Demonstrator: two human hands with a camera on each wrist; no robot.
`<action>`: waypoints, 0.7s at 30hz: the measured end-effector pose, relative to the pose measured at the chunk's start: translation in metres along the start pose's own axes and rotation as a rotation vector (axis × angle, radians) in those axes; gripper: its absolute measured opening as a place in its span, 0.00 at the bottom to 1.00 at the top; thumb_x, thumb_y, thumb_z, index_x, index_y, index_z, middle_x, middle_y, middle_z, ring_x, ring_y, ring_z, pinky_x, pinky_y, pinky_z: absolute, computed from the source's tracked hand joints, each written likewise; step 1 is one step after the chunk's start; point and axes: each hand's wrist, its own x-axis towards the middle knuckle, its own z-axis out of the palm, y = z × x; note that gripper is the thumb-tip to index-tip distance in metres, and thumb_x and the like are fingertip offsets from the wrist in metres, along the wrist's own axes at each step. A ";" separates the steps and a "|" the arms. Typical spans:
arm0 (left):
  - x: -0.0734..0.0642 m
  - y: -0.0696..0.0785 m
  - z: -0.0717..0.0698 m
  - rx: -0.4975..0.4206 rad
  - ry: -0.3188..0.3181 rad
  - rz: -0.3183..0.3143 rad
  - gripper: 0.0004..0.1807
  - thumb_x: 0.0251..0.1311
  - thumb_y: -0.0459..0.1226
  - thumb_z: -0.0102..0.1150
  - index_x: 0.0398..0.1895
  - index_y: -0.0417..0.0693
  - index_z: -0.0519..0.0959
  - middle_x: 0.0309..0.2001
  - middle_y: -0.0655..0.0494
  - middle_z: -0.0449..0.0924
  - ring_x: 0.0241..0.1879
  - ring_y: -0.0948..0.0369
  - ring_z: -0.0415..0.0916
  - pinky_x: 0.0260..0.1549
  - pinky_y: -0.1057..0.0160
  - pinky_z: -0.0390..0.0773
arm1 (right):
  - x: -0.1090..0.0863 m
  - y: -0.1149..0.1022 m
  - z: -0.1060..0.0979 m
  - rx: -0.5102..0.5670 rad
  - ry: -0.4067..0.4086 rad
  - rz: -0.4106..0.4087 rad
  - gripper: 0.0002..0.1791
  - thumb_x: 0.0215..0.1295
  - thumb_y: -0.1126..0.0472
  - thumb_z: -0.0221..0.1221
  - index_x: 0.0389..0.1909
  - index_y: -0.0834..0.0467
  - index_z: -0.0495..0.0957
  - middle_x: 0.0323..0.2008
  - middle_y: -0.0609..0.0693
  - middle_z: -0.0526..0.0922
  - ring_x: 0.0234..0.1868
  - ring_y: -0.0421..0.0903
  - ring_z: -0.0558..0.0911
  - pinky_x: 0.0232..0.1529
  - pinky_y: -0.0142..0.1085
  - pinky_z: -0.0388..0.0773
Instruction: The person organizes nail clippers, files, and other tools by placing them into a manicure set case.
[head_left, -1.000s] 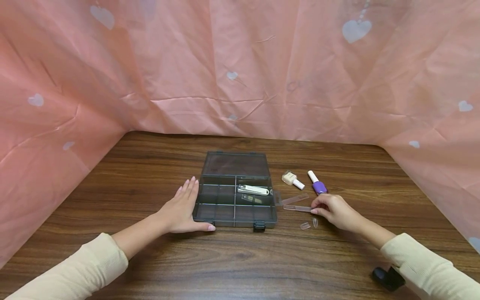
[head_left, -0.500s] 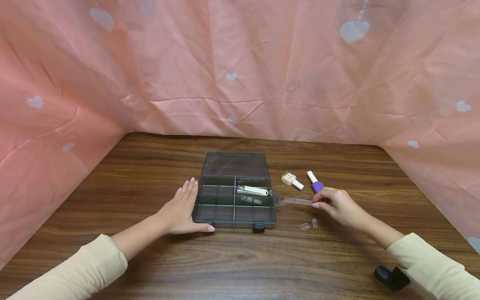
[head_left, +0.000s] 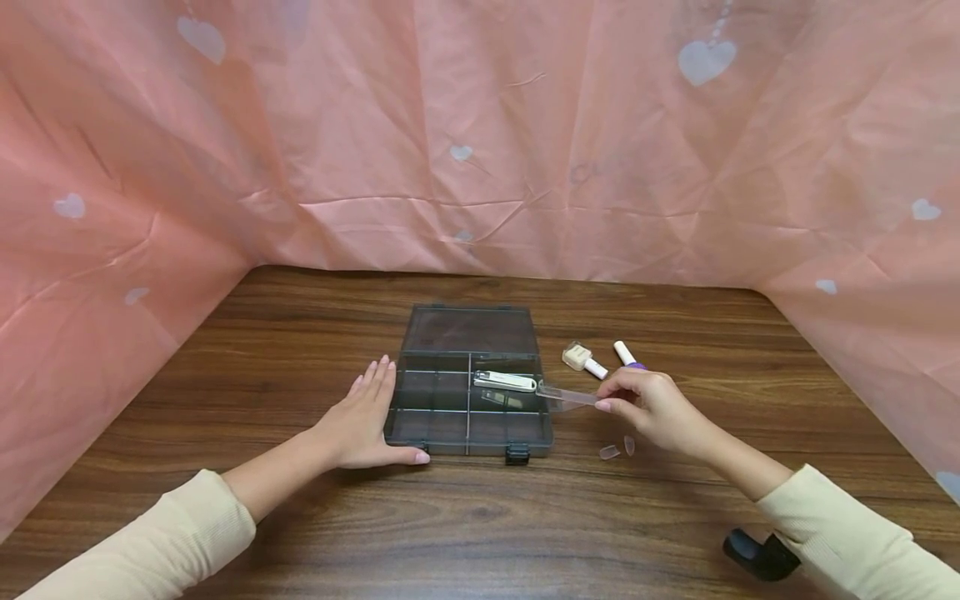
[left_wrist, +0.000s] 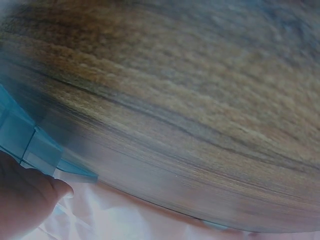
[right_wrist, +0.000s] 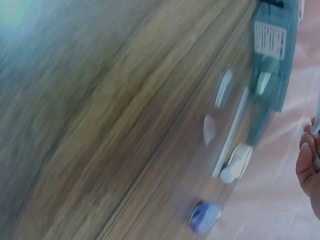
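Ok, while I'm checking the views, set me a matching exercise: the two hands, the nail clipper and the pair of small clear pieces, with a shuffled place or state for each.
Column one:
1. Left hand
2. Right hand
3. Nail clipper
4. Small clear pieces

Column two:
A. Inside a compartment of the open box
B. Lying loose on the table
C. Pinching a clear strip
D. At the box's left side in the head view, fingers straight

Right pairs: 1-D, 2-C, 3-A, 4-B
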 end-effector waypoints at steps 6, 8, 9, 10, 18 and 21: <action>0.000 0.000 0.000 0.001 -0.001 -0.002 0.69 0.39 0.70 0.58 0.70 0.30 0.41 0.72 0.33 0.37 0.72 0.42 0.36 0.69 0.45 0.47 | 0.006 -0.008 0.010 0.070 -0.008 -0.007 0.04 0.51 0.68 0.65 0.25 0.59 0.79 0.23 0.43 0.79 0.26 0.27 0.71 0.24 0.26 0.72; 0.000 -0.001 0.000 0.002 -0.002 -0.004 0.69 0.39 0.70 0.57 0.71 0.30 0.41 0.72 0.33 0.37 0.72 0.42 0.37 0.69 0.45 0.48 | 0.009 -0.011 0.013 0.063 -0.026 0.003 0.04 0.51 0.70 0.64 0.25 0.60 0.79 0.24 0.44 0.79 0.26 0.28 0.72 0.24 0.27 0.73; 0.000 -0.001 0.000 0.001 -0.003 -0.005 0.69 0.39 0.70 0.57 0.71 0.30 0.41 0.72 0.33 0.37 0.72 0.42 0.37 0.69 0.45 0.47 | 0.011 -0.013 0.014 0.050 -0.044 0.024 0.04 0.51 0.71 0.64 0.26 0.60 0.79 0.24 0.45 0.80 0.27 0.28 0.72 0.24 0.27 0.74; 0.000 -0.001 0.000 0.002 -0.003 -0.005 0.69 0.39 0.70 0.57 0.71 0.30 0.41 0.72 0.33 0.37 0.72 0.42 0.37 0.69 0.45 0.48 | 0.013 -0.015 0.016 0.041 -0.056 0.032 0.03 0.51 0.70 0.64 0.26 0.60 0.80 0.24 0.45 0.80 0.27 0.28 0.72 0.25 0.27 0.74; -0.001 -0.001 -0.001 0.000 0.002 0.008 0.69 0.39 0.70 0.57 0.70 0.29 0.41 0.72 0.32 0.38 0.72 0.41 0.36 0.69 0.44 0.47 | 0.030 -0.027 0.033 0.029 -0.111 0.018 0.03 0.51 0.69 0.64 0.25 0.61 0.79 0.23 0.46 0.80 0.26 0.28 0.69 0.25 0.27 0.71; -0.001 -0.001 -0.001 -0.004 0.002 0.010 0.69 0.40 0.70 0.57 0.70 0.28 0.41 0.72 0.32 0.38 0.72 0.40 0.37 0.69 0.44 0.47 | 0.035 -0.028 0.040 0.035 -0.128 -0.007 0.03 0.52 0.69 0.64 0.24 0.61 0.79 0.23 0.47 0.78 0.25 0.28 0.67 0.24 0.26 0.69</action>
